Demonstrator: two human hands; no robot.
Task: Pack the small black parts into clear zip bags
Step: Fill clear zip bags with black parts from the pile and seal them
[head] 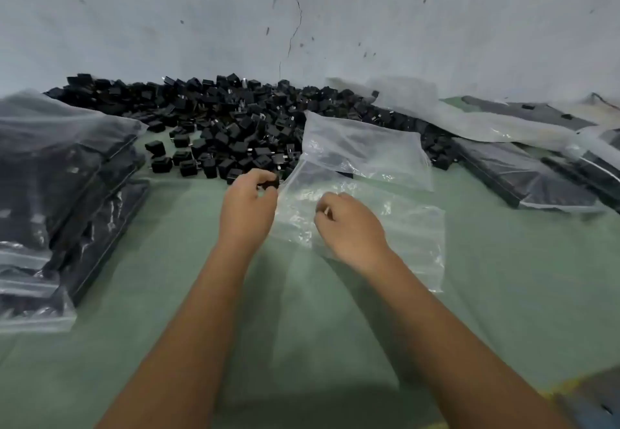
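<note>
Clear zip bag (385,224) lies flat, centre-right, near the black parts pile (235,126). Left hand (248,207) pinches one black part (270,183) at its mouth; right hand (349,227) grips the film. Loading step; next, part the opening.

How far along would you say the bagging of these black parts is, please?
Partway. Done: filled bags are stacked at the left and more lie at the right. In hand: the left hand holds a black part at the mouth of a clear bag, which the right hand grips. Left: a big pile of loose parts along the wall, so a lot remains.
</note>
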